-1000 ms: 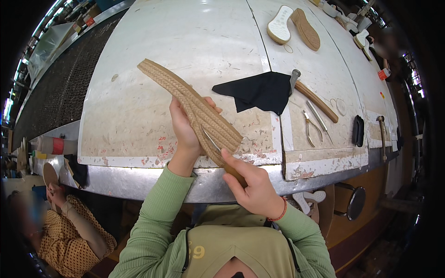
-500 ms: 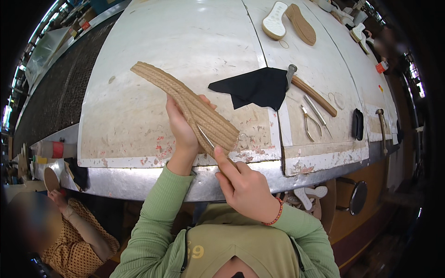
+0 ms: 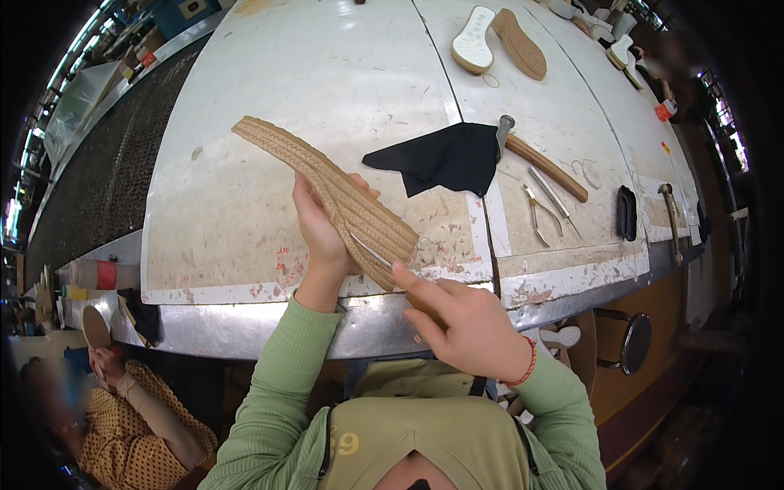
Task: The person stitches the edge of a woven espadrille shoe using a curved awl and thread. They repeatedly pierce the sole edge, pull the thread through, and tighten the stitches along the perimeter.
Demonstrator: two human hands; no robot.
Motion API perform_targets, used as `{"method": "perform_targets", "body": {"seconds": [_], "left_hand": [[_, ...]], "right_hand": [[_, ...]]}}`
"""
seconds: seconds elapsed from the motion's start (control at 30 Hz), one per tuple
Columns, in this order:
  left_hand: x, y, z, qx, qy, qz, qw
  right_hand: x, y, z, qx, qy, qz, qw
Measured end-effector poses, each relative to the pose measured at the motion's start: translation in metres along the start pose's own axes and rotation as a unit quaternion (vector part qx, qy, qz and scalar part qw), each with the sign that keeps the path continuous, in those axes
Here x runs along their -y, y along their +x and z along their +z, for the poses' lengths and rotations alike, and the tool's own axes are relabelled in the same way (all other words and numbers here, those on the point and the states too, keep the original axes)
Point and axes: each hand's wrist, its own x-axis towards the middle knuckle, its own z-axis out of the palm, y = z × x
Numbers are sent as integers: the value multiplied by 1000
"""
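Head view: one worker's bench, centre of frame.
Workpiece: tan braided wedge sole [image 3: 339,189], slanting from left of centre to lower middle, above the front of the white worktable [image 3: 237,224].
Left hand [image 3: 321,233]: wrapped around the sole's middle, fingertips at its far edge.
Right hand [image 3: 469,322]: clamped on the handle of a slim-bladed tool [image 3: 375,252], index finger along the blade; apart from the left.
Step, as judged: blade worked at the gap between two braided bands, near the lower end.
Next move, as judged: calls for a firm left grip and a shallow blade angle, clear of the braid.
Right of centre: black cloth [image 3: 445,159]; wooden-handled hammer [image 3: 549,169]; pliers [image 3: 536,216]; awl [image 3: 552,192].
Upper right: white-faced sole [image 3: 474,41]; tan sole [image 3: 521,47], beside it.
Lower left: co-worker's hand [image 3: 106,365] holding a flat tan sole [image 3: 95,328].
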Motion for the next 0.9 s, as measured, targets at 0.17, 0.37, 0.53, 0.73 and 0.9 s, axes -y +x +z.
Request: {"method": "perform_targets", "body": {"seconds": [0.17, 0.37, 0.53, 0.73, 0.9], "left_hand": [[-1, -1, 0, 15, -20, -9, 1000], [1, 0, -3, 15, -31, -12, 999], [0, -1, -2, 5, -18, 0, 1000], [0, -2, -1, -7, -2, 8, 1000], [1, 1, -6, 7, -23, -2, 1000]], "right_hand": [[-14, -5, 12, -15, 267, 32, 963], [-14, -6, 26, -21, 294, 14, 955], [-13, -5, 29, -17, 181, 4, 983], [-10, -5, 36, -57, 105, -26, 993], [-12, -3, 24, -13, 200, 1, 980]]}}
